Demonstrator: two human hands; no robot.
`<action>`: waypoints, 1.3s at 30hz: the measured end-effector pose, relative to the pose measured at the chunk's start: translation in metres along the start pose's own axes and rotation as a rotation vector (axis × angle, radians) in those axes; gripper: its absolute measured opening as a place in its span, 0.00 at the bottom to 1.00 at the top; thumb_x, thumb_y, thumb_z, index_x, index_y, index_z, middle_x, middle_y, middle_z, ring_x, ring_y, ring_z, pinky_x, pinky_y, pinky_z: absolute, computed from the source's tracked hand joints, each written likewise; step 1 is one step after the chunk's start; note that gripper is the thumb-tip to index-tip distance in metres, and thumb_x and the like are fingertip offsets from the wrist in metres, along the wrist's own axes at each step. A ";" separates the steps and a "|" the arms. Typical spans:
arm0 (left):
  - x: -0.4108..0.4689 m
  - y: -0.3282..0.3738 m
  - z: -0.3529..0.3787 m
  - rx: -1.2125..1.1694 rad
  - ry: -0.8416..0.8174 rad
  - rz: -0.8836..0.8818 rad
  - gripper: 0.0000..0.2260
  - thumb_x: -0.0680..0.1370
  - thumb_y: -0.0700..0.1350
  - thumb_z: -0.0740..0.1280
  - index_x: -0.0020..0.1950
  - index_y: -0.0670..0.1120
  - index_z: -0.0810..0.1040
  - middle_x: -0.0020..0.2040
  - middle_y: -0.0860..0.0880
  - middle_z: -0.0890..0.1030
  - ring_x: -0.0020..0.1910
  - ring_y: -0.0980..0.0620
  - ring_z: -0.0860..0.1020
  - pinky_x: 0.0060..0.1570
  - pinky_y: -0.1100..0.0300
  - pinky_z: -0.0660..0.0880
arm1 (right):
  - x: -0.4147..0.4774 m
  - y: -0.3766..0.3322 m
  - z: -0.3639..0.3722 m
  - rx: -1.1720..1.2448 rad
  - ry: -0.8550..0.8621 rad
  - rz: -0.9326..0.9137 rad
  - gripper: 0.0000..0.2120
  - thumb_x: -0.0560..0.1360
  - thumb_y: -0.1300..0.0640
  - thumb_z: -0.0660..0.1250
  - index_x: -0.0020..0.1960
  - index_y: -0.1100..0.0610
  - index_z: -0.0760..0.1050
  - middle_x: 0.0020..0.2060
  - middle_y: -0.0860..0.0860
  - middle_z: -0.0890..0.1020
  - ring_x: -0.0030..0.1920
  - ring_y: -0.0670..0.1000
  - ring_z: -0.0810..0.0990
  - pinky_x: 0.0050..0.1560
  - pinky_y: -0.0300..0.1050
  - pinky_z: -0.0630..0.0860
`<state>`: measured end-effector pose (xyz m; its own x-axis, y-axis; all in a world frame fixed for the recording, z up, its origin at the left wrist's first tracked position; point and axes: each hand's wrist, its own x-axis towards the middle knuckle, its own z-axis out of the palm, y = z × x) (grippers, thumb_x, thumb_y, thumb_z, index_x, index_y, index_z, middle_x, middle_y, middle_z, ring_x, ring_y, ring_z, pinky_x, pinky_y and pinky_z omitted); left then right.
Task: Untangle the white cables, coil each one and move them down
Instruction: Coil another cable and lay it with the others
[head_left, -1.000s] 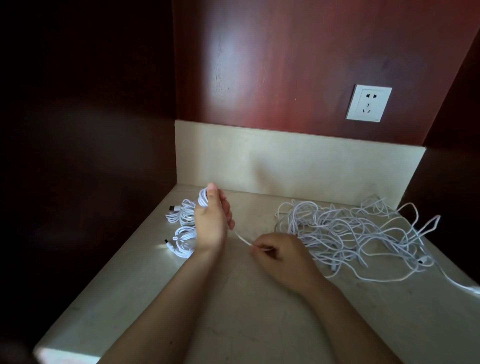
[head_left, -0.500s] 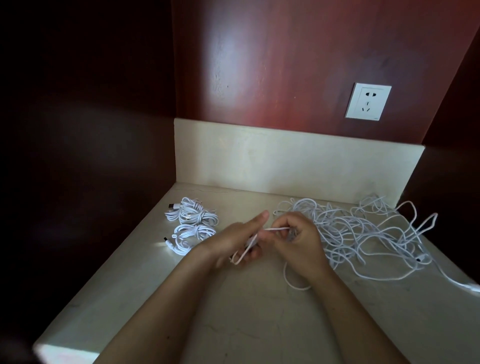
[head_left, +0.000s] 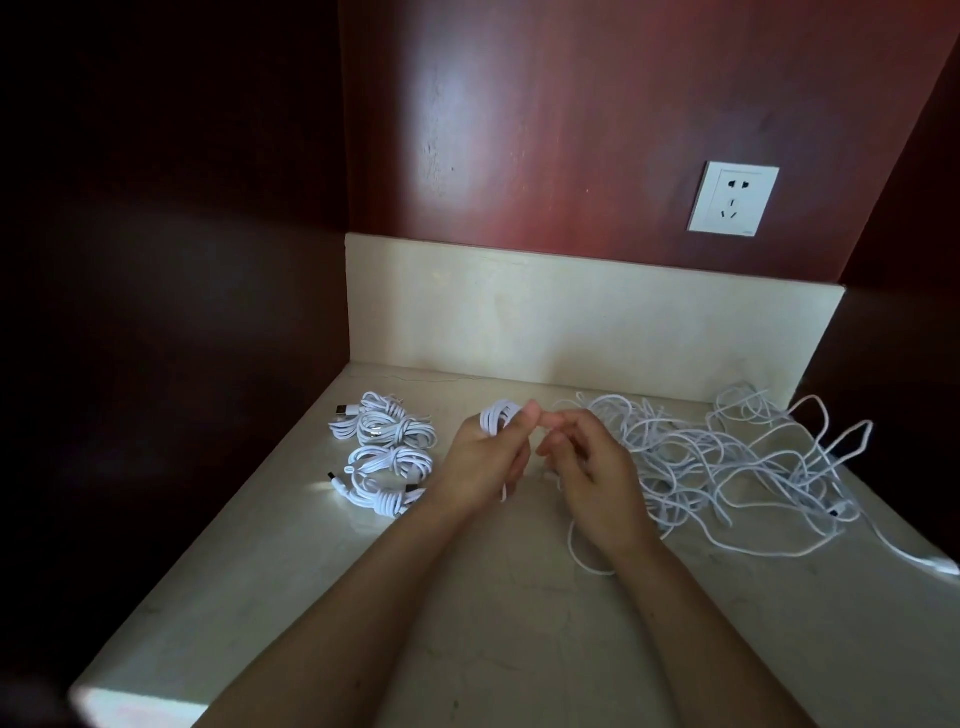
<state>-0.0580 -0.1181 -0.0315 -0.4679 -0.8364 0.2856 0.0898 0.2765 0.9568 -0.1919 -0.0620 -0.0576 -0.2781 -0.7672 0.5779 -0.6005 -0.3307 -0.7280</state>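
Loops of white cable (head_left: 497, 417) now sit in our left hand (head_left: 480, 462), whose grip holds them; right hand (head_left: 589, 470) has come close, its grip we cannot tell. Coiling goes on.

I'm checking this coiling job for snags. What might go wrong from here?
The loose tail below the right hand lies close to the pile; winding it in may catch other strands and drag them along. The coil sits only around the left hand's fingers, untied as far as shows; it may spring apart when slid off.
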 end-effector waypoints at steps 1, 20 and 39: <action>-0.002 0.002 0.002 -0.035 -0.001 0.058 0.20 0.83 0.50 0.60 0.37 0.43 0.82 0.20 0.49 0.65 0.20 0.53 0.65 0.28 0.62 0.67 | 0.001 0.000 0.001 -0.063 0.005 -0.011 0.09 0.81 0.60 0.62 0.57 0.52 0.77 0.45 0.44 0.83 0.46 0.44 0.82 0.49 0.48 0.78; 0.011 0.002 -0.017 -0.386 0.210 -0.190 0.19 0.84 0.53 0.54 0.48 0.43 0.77 0.21 0.51 0.62 0.19 0.56 0.60 0.21 0.68 0.58 | -0.009 -0.018 0.005 -0.729 -0.313 -0.034 0.18 0.82 0.43 0.52 0.51 0.51 0.77 0.43 0.52 0.83 0.47 0.55 0.81 0.45 0.48 0.71; -0.005 -0.003 -0.008 0.222 -0.253 -0.138 0.17 0.82 0.52 0.61 0.36 0.50 0.78 0.23 0.54 0.70 0.20 0.54 0.65 0.22 0.64 0.63 | 0.005 -0.004 -0.019 -0.589 -0.101 -0.292 0.19 0.77 0.51 0.59 0.67 0.51 0.75 0.54 0.51 0.81 0.54 0.55 0.79 0.53 0.52 0.77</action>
<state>-0.0495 -0.1187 -0.0355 -0.6677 -0.7369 0.1058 -0.1696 0.2890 0.9422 -0.2050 -0.0545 -0.0451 0.0127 -0.7490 0.6625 -0.9580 -0.1990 -0.2066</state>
